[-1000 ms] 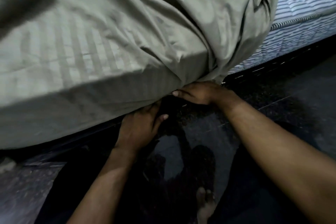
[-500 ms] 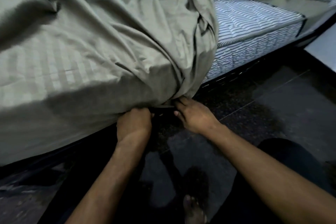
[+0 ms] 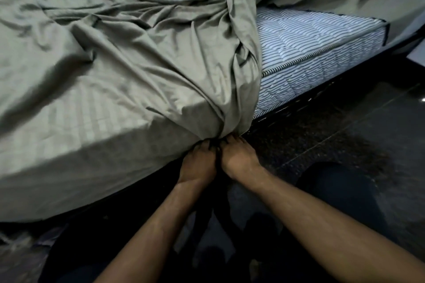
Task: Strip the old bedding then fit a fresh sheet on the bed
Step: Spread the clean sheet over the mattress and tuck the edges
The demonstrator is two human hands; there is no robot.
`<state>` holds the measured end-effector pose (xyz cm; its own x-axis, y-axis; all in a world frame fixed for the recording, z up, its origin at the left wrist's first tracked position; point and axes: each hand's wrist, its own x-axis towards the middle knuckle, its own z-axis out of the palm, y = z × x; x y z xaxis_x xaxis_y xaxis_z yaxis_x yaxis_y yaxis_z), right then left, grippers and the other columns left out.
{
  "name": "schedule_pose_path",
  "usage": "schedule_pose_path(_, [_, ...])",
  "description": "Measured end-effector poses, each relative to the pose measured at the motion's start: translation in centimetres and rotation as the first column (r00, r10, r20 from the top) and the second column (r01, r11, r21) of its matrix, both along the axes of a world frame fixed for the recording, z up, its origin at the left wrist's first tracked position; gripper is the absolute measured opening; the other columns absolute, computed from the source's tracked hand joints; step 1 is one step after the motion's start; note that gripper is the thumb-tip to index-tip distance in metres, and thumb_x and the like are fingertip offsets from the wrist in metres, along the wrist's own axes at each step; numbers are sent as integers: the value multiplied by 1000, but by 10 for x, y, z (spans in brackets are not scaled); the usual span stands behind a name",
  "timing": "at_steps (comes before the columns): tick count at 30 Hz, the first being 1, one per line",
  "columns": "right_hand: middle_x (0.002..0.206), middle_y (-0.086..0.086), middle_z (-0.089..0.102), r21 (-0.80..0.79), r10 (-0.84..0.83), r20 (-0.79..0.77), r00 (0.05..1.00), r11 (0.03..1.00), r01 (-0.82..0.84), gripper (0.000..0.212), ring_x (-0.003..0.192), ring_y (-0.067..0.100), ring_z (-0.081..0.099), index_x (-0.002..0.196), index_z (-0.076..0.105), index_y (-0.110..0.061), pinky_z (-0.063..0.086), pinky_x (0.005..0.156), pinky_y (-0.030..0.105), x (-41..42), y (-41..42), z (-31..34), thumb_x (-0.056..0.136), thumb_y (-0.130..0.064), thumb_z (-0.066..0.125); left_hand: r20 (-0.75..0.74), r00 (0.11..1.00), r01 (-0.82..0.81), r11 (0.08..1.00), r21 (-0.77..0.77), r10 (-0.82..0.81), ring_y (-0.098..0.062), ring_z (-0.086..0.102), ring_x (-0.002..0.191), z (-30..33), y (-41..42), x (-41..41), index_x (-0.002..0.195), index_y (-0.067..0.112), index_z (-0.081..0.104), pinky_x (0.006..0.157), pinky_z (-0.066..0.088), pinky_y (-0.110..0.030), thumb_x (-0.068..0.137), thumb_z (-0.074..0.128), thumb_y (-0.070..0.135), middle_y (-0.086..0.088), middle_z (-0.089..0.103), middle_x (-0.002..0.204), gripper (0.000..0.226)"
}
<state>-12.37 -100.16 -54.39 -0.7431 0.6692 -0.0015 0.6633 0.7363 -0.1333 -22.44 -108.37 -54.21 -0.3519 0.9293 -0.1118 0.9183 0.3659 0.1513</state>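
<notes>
Tucking is the step I judge to be in hand: both hands meet at the lower edge of the bed, just below centre frame, where the sheet (image 3: 128, 89) gathers into a bunch. My left hand (image 3: 197, 163) and right hand (image 3: 239, 156) sit side by side, almost touching, fingers curled into the gathered hem. Each grip appears closed on fabric, though the fingertips are buried in the folds and I cannot confirm how much cloth each one has.

The sheet lies up and left of the hands, covering the left part of the bed. A twisted fold runs from the hands toward the upper right of the frame, and this is the long axis of the slack. Right of that fold the striped mattress (image 3: 317, 46) is bare, with more loose sheet heaped at the upper right.

The uncovered part therefore lies to the right of and beyond the grip point. The right hand is nearer to it, so I judge that hand should carry the hem along the mattress edge while the left anchors the part already fitted. The dark floor (image 3: 345, 126) fills the lower right.
</notes>
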Motion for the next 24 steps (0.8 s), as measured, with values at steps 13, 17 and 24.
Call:
schedule_pose_path(13, [134, 18, 60, -33, 6, 332, 943, 999, 5, 73, 131, 37, 47, 127, 62, -10, 23, 117, 47, -31, 72, -10, 93, -53, 14, 192, 981, -46, 988, 144, 17, -33, 55, 131, -35, 31, -32, 141, 15, 57, 113, 40, -41, 98, 13, 51, -15, 60, 142, 72])
schedule_pose_path(17, [152, 15, 44, -115, 56, 409, 911, 993, -9, 54, 144, 33, 34, 143, 50, -18, 18, 121, 45, -27, 93, -7, 103, -43, 23, 75, 983, 154, 978, 139, -165, -39, 60, 122, -57, 28, -52, 143, 11, 55, 106, 46, -46, 103, 22, 43, -21, 64, 132, 61])
schedule_pose_path(24, [143, 5, 56, -11, -52, 426, 903, 998, 62, 39, 132, 28, 54, 139, 56, -20, 47, 99, 39, -22, 29, 38, 105, -30, 40, 400, 873, 140, 928, 345, -280, -26, 69, 104, -27, 2, -57, 109, 13, 72, 87, 42, -22, 103, 46, 35, -11, 75, 108, 34])
